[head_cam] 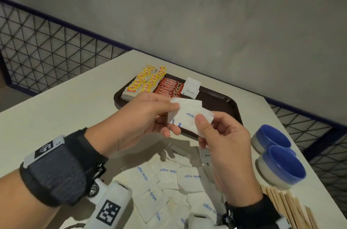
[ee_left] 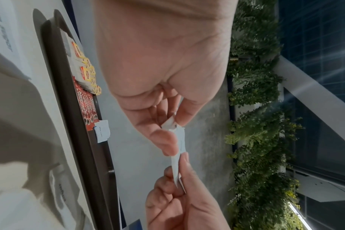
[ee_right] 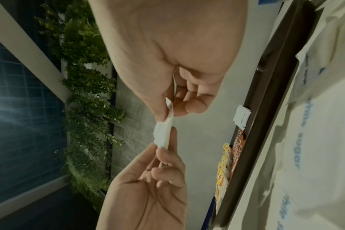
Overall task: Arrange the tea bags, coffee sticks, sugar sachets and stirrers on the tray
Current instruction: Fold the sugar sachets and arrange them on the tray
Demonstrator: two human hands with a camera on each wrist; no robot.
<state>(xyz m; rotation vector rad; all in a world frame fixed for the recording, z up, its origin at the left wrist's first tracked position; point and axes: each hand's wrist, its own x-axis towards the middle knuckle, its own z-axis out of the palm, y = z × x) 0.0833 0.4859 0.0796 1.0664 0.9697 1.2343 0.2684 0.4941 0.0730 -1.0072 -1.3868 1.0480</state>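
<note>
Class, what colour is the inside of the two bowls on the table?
Blue inside the bowls, with pale grey outer walls; the head view shows it best.

Dim indoor light, wide-angle bend in every view

The head view is evenly lit and fairly sharp, with soft shadows under the hands on the counter (head_cam: 56, 101); both wrist views are darker and grainier, blurred and stretched at the edges, with streaky glare off the glass (ee_left: 325, 77).

Left hand (head_cam: 139, 120): raised in front of the body, thumb and fingers pinching one end of a small stack of white paper sugar sachets (head_cam: 189, 116) (band-mounted camera on the wrist).
Right hand (head_cam: 225, 146): facing it, thumb pinching the opposite end.
</note>
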